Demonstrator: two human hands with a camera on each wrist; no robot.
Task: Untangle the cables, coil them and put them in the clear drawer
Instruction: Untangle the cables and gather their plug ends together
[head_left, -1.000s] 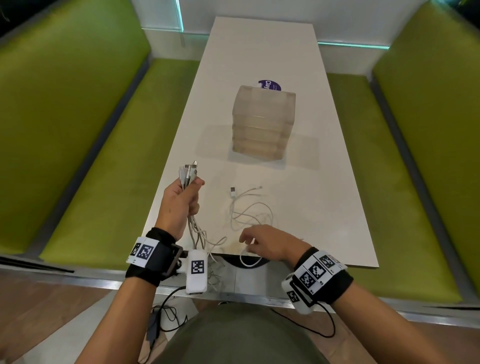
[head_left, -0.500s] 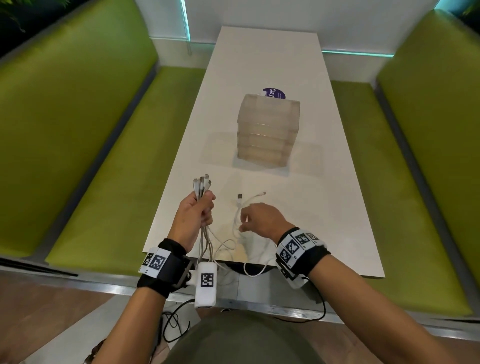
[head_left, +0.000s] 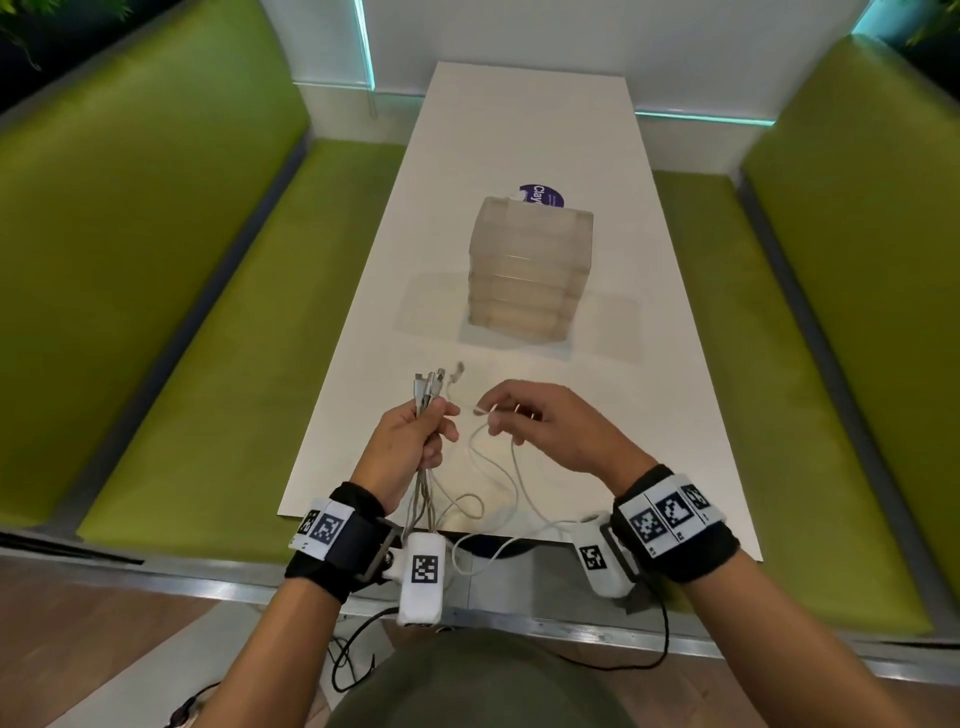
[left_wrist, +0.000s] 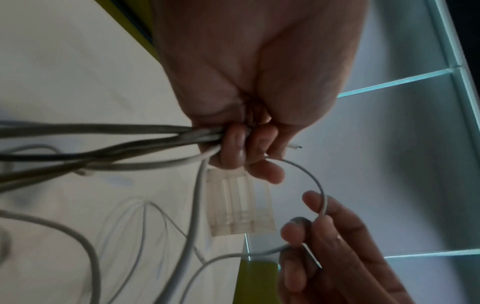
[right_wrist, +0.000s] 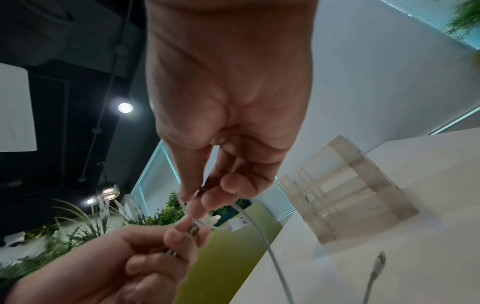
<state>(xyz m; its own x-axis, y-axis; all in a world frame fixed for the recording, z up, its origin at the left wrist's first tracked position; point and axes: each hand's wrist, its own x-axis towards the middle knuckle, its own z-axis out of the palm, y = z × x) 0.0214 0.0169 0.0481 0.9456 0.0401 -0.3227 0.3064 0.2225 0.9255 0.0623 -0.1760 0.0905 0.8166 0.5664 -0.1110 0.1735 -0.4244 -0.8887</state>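
I have the left hand (head_left: 410, 447) wrapped around a bundle of cables (head_left: 427, 410), fist upright, connector ends (head_left: 431, 384) sticking up and away from me and the rest trailing down past the near table edge (head_left: 395, 525) toward my lap. The right hand (head_left: 550, 426) sits just beside it, to the right, thumb and forefinger pinched on one thin white cable (left_wrist: 315, 185); the left wrist view shows that strand arcing in a loop from the left fist over to the right fingertips (left_wrist: 296, 228), so the piece I care about runs sideways between the two hands, short and slack. Its remaining length hangs down and loops on the table (head_left: 519, 130) below the right hand, crossing other white strands there; I cannot tell which strand belongs to which cable in that pile. The right hand is the nearer one to the free end, so I judge the next pull should go rightward and up, away from the fist. The clear drawer unit (head_left: 530, 270) stands closed farther out along the table's midline, well apart from both hands, with open tabletop between. The risk is dragging slack off the near edge.
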